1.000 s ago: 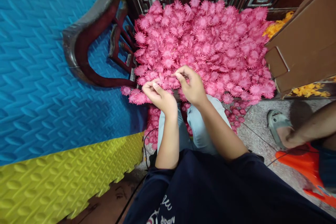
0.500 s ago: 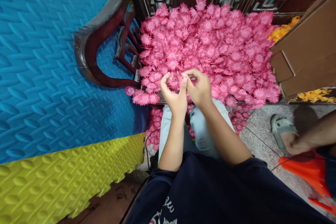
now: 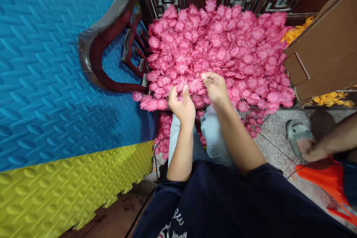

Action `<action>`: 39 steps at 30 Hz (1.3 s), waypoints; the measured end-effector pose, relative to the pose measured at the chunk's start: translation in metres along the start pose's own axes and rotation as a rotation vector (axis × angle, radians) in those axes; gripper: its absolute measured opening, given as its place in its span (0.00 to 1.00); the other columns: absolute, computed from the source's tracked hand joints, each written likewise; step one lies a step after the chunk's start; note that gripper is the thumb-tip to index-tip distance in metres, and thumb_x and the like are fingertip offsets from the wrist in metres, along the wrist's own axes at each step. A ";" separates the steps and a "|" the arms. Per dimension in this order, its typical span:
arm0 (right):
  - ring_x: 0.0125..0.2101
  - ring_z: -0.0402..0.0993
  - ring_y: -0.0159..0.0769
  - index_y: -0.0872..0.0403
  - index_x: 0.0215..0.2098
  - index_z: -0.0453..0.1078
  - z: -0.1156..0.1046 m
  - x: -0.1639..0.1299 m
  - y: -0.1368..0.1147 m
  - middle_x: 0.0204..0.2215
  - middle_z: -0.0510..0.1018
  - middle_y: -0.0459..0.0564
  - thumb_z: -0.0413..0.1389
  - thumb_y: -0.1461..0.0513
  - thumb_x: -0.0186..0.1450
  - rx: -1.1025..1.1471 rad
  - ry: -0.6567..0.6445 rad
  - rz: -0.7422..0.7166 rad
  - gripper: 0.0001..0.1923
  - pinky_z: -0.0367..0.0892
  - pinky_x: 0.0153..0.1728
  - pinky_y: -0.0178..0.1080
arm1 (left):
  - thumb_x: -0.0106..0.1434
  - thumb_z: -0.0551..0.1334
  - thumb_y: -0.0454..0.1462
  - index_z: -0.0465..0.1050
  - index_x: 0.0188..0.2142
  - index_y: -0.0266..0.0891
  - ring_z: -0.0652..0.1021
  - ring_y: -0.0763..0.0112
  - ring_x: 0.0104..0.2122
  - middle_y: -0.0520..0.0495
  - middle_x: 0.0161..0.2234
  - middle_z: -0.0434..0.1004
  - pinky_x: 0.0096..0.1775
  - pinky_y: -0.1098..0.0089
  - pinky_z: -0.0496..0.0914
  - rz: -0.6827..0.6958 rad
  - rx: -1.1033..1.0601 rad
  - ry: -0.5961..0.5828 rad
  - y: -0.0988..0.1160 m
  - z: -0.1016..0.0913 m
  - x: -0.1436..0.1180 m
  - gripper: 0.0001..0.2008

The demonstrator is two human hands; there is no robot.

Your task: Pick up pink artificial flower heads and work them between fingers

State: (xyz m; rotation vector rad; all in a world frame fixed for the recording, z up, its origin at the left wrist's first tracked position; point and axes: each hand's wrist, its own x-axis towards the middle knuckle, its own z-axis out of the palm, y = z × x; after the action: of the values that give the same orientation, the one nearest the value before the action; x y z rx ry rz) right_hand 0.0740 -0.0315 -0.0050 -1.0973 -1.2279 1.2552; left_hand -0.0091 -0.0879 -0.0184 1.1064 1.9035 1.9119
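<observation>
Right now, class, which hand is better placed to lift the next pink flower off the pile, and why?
Probably the right hand: its fingertips already pinch at the pink flower pile, while the left hand already has a flower against its thumb.

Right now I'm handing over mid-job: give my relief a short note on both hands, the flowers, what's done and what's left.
Left hand: fingers curled on pink flowers at the near edge of the pile; whether it grips one I cannot tell.
Right hand: fingers pinched over the pile; what they hold is hidden.
Pile covers the chair seat; some flowers lie on the floor by the knees.
Done: no finished pieces visible apart from the pile.
Left: the whole pile, as far as can be seen.
</observation>
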 end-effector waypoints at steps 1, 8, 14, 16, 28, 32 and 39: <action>0.22 0.62 0.24 0.55 0.25 0.64 0.000 0.000 0.000 0.19 0.65 0.40 0.51 0.65 0.62 -0.003 0.028 0.009 0.07 0.60 0.28 0.31 | 0.62 0.58 0.42 0.62 0.25 0.38 0.66 0.75 0.28 0.52 0.24 0.63 0.35 0.72 0.63 0.008 -0.007 0.001 0.003 0.001 -0.004 0.13; 0.28 0.67 0.29 0.53 0.27 0.61 0.006 -0.008 0.002 0.25 0.70 0.46 0.49 0.54 0.65 -0.100 0.184 -0.161 0.13 0.65 0.34 0.35 | 0.63 0.56 0.40 0.64 0.28 0.38 0.69 0.75 0.29 0.51 0.26 0.66 0.35 0.73 0.65 -0.018 -0.082 -0.020 0.017 0.012 -0.027 0.10; 0.36 0.70 0.32 0.53 0.30 0.63 -0.018 0.006 0.007 0.32 0.71 0.49 0.43 0.53 0.68 -0.278 0.304 -0.274 0.15 0.65 0.42 0.39 | 0.64 0.54 0.43 0.63 0.29 0.37 0.71 0.75 0.28 0.51 0.26 0.67 0.35 0.72 0.67 -0.066 -0.119 0.070 0.023 0.003 -0.033 0.12; 0.38 0.70 0.33 0.53 0.31 0.64 -0.038 0.021 0.014 0.33 0.70 0.50 0.36 0.53 0.69 -0.339 0.347 -0.274 0.21 0.65 0.43 0.41 | 0.65 0.52 0.44 0.62 0.29 0.38 0.71 0.75 0.28 0.51 0.26 0.66 0.37 0.70 0.67 -0.035 -0.126 0.189 0.017 -0.007 -0.024 0.13; 0.32 0.73 0.30 0.54 0.30 0.71 -0.024 0.023 0.018 0.28 0.76 0.45 0.59 0.53 0.56 0.031 0.149 -0.038 0.12 0.69 0.38 0.37 | 0.55 0.67 0.34 0.61 0.56 0.37 0.59 0.60 0.62 0.38 0.59 0.57 0.63 0.59 0.51 -0.081 0.066 -0.014 -0.033 0.017 0.063 0.29; 0.30 0.74 0.30 0.53 0.30 0.73 -0.024 0.022 0.016 0.28 0.77 0.45 0.61 0.52 0.53 0.088 0.057 0.008 0.14 0.70 0.36 0.37 | 0.61 0.61 0.40 0.69 0.48 0.41 0.72 0.68 0.47 0.43 0.48 0.70 0.50 0.66 0.66 0.011 0.028 -0.141 -0.023 0.015 0.038 0.16; 0.30 0.74 0.29 0.54 0.26 0.73 -0.020 0.016 0.009 0.26 0.78 0.44 0.64 0.52 0.50 0.117 0.009 0.047 0.14 0.71 0.37 0.37 | 0.61 0.61 0.41 0.76 0.37 0.40 0.74 0.73 0.37 0.48 0.35 0.75 0.42 0.72 0.68 0.131 -0.019 -0.173 -0.006 0.015 0.031 0.09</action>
State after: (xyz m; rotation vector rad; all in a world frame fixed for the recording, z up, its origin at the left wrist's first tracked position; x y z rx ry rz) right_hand 0.0924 -0.0138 -0.0143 -1.0510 -1.1131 1.3394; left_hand -0.0231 -0.0564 -0.0157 1.3739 1.7571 1.8275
